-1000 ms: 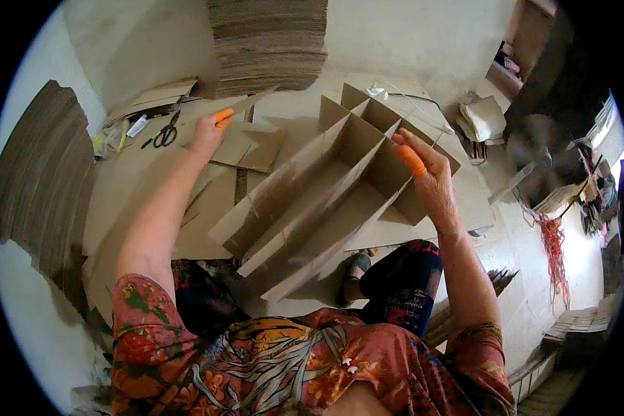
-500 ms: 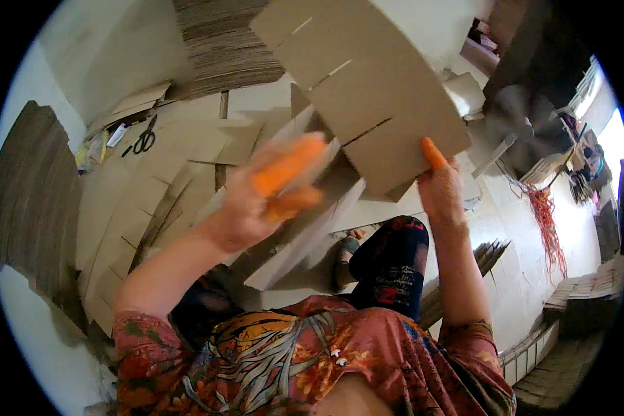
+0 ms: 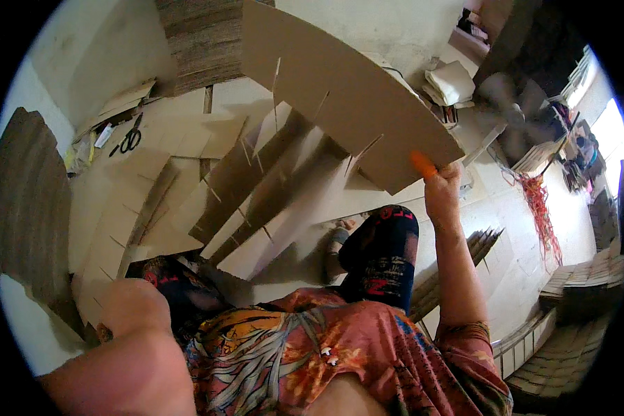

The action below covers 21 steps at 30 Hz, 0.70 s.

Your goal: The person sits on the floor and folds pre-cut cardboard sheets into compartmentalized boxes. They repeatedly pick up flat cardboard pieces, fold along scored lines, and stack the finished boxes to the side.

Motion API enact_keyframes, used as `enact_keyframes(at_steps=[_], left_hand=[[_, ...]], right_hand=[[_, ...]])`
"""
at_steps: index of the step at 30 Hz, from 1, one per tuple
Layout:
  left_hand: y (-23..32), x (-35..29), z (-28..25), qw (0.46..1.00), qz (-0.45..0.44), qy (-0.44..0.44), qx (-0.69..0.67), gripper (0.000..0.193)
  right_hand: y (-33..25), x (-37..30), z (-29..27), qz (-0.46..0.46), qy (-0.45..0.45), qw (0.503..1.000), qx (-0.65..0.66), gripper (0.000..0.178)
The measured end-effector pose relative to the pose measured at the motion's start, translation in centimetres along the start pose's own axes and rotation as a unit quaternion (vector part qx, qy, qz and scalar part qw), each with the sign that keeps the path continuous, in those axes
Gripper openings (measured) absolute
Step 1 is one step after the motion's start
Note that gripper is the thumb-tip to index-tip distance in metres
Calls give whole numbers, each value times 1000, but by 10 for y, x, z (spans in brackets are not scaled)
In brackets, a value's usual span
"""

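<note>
My right hand (image 3: pixel 442 182) grips the right-hand corner of a long brown cardboard divider sheet (image 3: pixel 340 90), its thumb in an orange finger cover. Several slots are cut into the sheet's lower edge. Below it, upright slotted cardboard strips (image 3: pixel 284 201) stand side by side, their tops meeting the sheet's slots; how deeply they fit I cannot tell. My left arm (image 3: pixel 139 333) is bent at the lower left, and the left hand itself is out of sight.
Flat cardboard sheets (image 3: pixel 111 229) cover the work surface at left, with black scissors (image 3: pixel 129 139) on them. Tall cardboard stacks (image 3: pixel 31 208) stand at left and back. At right are a fan (image 3: pixel 509 104), red strings (image 3: pixel 539 208) and stacked dividers (image 3: pixel 582 291).
My left hand has left the middle and dropped back out of view at lower left. The sheet has tilted and sits lower over the strips, my right hand still holding it.
</note>
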<state>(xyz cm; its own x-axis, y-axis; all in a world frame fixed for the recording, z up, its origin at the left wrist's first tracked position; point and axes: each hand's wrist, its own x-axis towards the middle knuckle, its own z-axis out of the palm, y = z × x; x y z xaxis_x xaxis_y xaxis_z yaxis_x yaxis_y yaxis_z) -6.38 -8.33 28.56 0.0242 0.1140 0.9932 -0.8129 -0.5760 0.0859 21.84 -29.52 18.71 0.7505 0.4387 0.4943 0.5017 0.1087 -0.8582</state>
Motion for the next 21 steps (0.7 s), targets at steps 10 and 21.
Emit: enact_keyframes(at_steps=[10, 21], left_hand=[[12, 11, 6, 999, 17, 27, 34, 61], [-54, -16, 3, 978, -163, -62, 110, 55]], right_hand=[[5, 9, 3, 0, -7, 1000, -24, 24], [41, -13, 17, 41, 29, 999, -2, 22]])
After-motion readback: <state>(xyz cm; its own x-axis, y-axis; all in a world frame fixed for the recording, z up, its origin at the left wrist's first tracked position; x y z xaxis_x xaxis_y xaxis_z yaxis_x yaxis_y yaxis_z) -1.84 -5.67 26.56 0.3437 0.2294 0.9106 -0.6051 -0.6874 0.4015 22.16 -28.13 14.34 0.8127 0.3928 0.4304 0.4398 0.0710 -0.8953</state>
